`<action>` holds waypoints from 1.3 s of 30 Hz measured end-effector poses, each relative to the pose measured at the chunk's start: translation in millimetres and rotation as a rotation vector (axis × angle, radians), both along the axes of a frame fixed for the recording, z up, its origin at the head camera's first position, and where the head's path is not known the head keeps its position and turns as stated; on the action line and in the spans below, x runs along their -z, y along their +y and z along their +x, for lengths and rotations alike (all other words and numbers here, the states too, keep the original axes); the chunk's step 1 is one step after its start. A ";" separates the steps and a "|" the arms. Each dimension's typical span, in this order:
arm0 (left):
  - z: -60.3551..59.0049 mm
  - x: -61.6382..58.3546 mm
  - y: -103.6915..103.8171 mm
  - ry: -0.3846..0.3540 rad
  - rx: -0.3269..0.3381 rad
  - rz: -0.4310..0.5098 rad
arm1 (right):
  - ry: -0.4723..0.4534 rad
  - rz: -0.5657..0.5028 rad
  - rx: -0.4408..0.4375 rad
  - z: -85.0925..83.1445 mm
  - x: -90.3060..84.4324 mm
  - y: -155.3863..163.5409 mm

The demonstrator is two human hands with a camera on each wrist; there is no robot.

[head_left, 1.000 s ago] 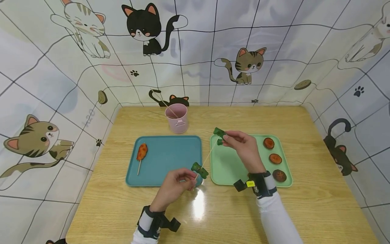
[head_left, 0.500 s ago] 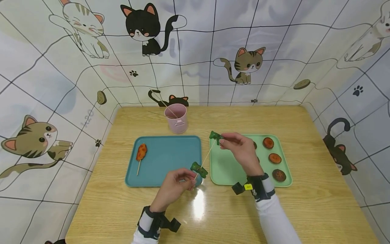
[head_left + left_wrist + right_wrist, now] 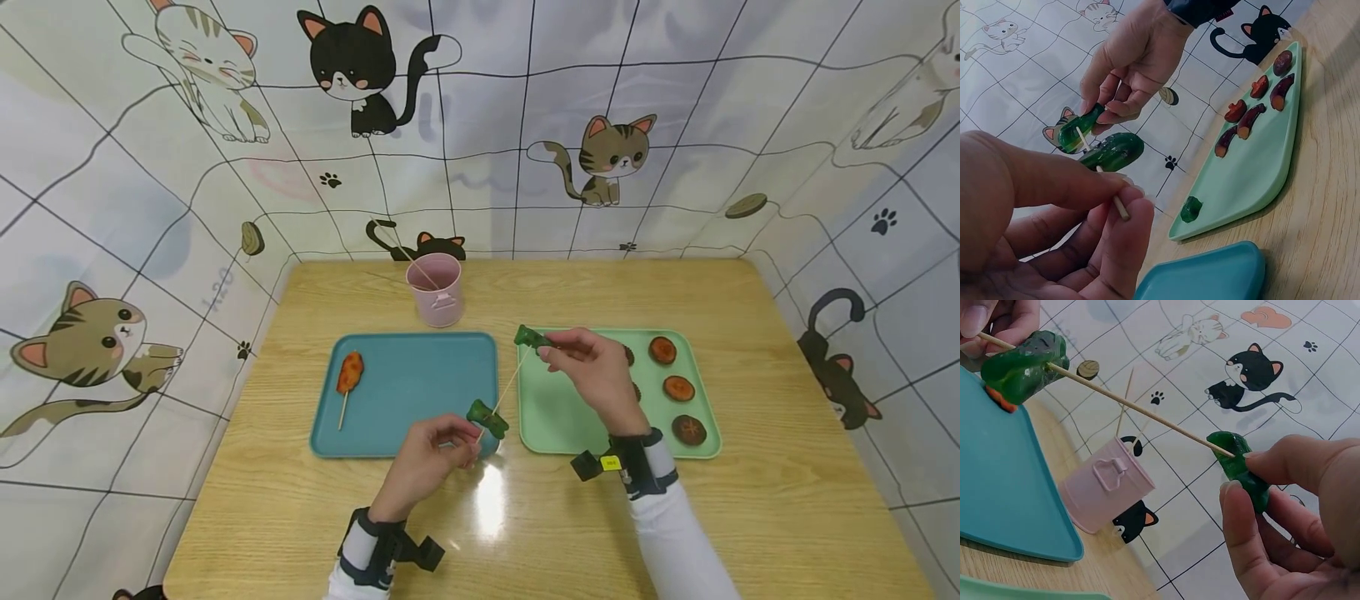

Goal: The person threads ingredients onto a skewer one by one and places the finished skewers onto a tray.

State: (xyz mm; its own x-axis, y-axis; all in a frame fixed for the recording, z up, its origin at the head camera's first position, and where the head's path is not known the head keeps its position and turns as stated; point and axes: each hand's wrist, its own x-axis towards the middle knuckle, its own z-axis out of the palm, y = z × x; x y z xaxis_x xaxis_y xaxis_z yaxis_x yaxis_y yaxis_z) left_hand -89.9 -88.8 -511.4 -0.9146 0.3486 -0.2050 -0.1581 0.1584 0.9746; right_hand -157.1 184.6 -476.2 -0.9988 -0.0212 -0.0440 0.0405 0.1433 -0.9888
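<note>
Nearest the body, the left hand (image 3: 431,458) pinches the blunt lower end of a thin, pale wooden skewer (image 3: 507,388) between thumb and fingertips, above the near right corner of the teal tray (image 3: 408,379). A glossy, dark green chunk (image 3: 487,418), cylindrical and slightly wrinkled, is threaded on the skewer just above those fingers. The stick rises at a slant to the right hand (image 3: 592,371), whose thumb and fingers clasp a second green chunk (image 3: 529,337) right at the pointed tip; the right wrist view shows the tip meeting that piece. Both wrists wear black strapped bands, the right one with a small yellow label (image 3: 616,462) whose print is too small to read.

The table (image 3: 787,467) is light wood grain with a shiny patch. The teal tray is smooth, matte plastic with rounded corners and holds an orange-red piece on a stick (image 3: 348,375). The mint green tray (image 3: 555,408) carries round brown slices (image 3: 678,389) and, in the left wrist view, one green piece (image 3: 1190,209) near its corner. Farther back stands a pink bucket-shaped cup (image 3: 437,289) with skewers leaning in it. Behind, the sheet walls show cartoon cats and paw prints
</note>
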 end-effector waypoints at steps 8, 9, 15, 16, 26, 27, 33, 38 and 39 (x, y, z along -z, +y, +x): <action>0.2 0.7 0.1 0.006 -0.015 -0.017 | 0.021 0.001 -0.032 4.8 0.8 -2.5; 0.2 0.5 0.0 0.007 -0.016 -0.018 | 0.025 -0.003 -0.038 5.4 1.4 -3.2; 0.3 -0.9 -0.2 -0.004 -0.028 0.000 | 0.042 -0.040 -0.066 8.6 3.8 -9.3; 0.4 -1.2 -0.2 -0.004 -0.031 0.001 | 0.044 -0.042 -0.069 9.1 4.2 -10.6; 0.6 -3.0 0.6 0.008 -0.038 0.020 | -0.014 -0.071 -0.087 17.0 17.1 -22.9; 0.6 -2.9 0.4 0.009 -0.039 0.017 | -0.018 -0.073 -0.090 18.3 18.6 -24.5; 0.4 -1.3 -0.3 0.004 -0.048 -0.002 | -0.044 -0.062 -0.092 26.7 27.3 -34.7; 0.2 -1.0 0.0 -0.003 -0.049 0.000 | -0.048 -0.065 -0.100 32.9 32.7 -41.1; 0.2 -1.0 0.1 -0.005 -0.049 0.001 | -0.046 -0.075 -0.102 33.7 34.0 -41.6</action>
State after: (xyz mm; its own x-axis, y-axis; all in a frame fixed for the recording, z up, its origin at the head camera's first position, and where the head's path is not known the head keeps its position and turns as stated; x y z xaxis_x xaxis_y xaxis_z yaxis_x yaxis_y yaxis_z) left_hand -89.8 -88.6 -510.4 -0.9296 0.3035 -0.2091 -0.1703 0.1494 0.9740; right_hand -123.4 143.0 -510.2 -0.9882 -0.1278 -0.0844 0.0752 0.0750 -0.9943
